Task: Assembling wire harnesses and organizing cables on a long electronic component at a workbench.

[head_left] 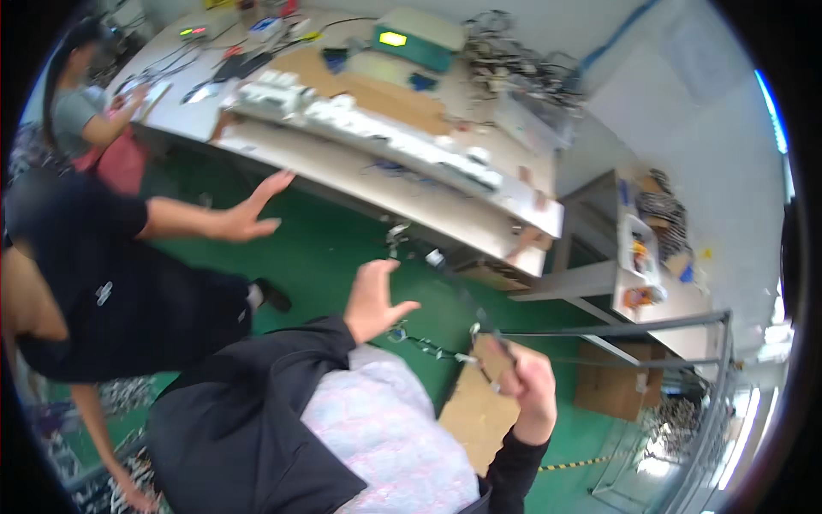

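Observation:
My left hand (374, 300) is in front of my body with its thumb and fingers apart, holding nothing that I can see. My right hand (529, 385) is closed around a dark cable (428, 347) with small white connectors along it. That cable stretches leftward below my left hand. Another blurred dark strand (462, 295) runs up from my right hand to a white end piece. Just beyond my left fingertips is a small pale connector-like piece (396, 233), too smeared to name exactly.
A white workbench (342, 184) carries a row of white parts (368, 124), a green device (415, 43) and tangled cables (522, 64). One person in black (128, 274) stands at left, an arm reaching out; another (81, 111) works behind. Cardboard (475, 415) and a metal frame (616, 327) are at right.

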`<state>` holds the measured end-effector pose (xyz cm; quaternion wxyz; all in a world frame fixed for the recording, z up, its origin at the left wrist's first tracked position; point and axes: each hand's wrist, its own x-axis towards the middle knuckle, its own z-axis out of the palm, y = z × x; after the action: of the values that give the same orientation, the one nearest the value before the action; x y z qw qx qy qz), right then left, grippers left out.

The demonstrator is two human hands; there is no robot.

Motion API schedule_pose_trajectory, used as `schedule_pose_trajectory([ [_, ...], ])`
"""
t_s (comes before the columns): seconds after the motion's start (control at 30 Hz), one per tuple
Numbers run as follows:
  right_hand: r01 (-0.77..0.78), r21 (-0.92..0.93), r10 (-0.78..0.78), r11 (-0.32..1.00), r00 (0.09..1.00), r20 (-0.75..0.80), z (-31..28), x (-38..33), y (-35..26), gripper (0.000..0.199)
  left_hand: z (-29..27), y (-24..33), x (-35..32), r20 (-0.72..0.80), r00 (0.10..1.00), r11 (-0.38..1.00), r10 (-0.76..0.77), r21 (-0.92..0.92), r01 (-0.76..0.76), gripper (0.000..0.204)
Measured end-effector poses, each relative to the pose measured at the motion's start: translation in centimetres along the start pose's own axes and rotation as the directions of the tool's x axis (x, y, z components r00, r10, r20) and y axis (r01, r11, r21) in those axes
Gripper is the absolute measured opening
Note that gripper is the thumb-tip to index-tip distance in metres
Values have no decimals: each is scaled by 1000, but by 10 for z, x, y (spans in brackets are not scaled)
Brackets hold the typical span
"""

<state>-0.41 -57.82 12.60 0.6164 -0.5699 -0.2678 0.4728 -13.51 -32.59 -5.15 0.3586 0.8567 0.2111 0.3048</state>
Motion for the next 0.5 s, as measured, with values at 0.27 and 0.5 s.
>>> schedule_pose_trajectory([
  [0.27,568,149,-575,809,714,399,-17,-195,-47,41,74,73,81,-416,893,891,172,-320,-321,86],
  [0.5,760,-209,-787,616,604,-124,18,-352,-12,41,74,333,263,-762,173,753,624,529,-391,22],
])
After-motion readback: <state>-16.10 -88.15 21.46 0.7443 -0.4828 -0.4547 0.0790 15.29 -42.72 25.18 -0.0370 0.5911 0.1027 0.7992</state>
